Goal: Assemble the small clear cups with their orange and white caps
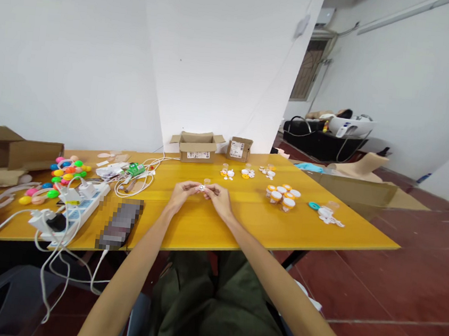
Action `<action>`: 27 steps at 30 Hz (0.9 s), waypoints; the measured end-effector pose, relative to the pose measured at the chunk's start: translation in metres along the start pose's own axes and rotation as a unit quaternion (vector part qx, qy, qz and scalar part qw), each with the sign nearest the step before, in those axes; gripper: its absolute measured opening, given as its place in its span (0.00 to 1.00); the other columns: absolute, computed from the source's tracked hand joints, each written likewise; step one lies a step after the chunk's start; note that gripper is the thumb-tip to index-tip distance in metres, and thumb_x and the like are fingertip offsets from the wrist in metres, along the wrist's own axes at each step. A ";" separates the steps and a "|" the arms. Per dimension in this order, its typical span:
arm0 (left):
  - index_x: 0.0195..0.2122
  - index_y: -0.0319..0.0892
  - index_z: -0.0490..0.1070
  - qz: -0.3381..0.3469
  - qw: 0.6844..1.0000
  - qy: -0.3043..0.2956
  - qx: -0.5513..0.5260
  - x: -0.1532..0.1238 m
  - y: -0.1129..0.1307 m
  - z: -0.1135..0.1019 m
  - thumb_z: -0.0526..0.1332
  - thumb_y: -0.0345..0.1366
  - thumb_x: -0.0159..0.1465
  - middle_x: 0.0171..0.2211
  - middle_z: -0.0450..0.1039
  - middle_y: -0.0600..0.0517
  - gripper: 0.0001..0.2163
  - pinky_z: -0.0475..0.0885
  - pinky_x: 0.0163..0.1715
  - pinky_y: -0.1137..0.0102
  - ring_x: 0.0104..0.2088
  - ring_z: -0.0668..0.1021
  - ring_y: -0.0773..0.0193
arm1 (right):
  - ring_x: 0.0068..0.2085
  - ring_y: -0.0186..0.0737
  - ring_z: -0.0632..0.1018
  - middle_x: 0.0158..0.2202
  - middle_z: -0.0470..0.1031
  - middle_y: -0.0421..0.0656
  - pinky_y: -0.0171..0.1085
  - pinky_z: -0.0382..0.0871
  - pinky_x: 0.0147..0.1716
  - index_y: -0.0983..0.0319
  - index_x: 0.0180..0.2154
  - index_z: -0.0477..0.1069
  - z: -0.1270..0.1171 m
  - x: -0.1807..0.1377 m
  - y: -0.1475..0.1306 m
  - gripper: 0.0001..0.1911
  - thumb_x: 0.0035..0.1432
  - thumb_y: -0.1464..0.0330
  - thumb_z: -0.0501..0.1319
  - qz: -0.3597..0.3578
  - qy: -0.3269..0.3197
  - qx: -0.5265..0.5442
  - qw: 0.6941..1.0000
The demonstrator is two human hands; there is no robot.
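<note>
While left hand [181, 194] and right hand [219, 200] together pinch a white piece [202, 188],
a fingertip-only hold could let it drop.

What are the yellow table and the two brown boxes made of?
The table looks like board with a smooth, faintly shiny yellow coat that reflects light. The open box and smaller box look like matte cardboard: folded flaps, stuck-on labels.

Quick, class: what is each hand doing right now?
Left hand: closed on the small white piece.
Right hand: closed on the same piece.
</note>
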State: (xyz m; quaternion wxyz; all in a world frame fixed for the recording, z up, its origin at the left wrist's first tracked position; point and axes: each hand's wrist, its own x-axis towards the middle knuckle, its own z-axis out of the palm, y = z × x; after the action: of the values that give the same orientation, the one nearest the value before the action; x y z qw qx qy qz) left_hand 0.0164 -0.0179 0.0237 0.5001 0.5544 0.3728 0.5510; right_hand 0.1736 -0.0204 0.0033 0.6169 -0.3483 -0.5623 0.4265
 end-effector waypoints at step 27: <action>0.26 0.42 0.81 0.014 1.000 0.005 0.024 -0.001 0.003 0.002 0.76 0.43 0.43 0.29 0.82 0.48 0.13 0.76 0.45 0.62 0.36 0.81 0.56 | 0.28 0.42 0.80 0.28 0.81 0.43 0.40 0.77 0.31 0.60 0.28 0.77 0.000 -0.001 -0.001 0.11 0.48 0.58 0.68 0.004 -0.017 -0.043 0.999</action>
State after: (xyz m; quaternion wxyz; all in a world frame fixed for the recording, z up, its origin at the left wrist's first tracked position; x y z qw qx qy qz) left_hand 0.0173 -0.0198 0.0266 0.4772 0.5689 0.3803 0.5514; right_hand 0.1741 -0.0217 0.0041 0.5898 -0.3696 -0.5892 0.4104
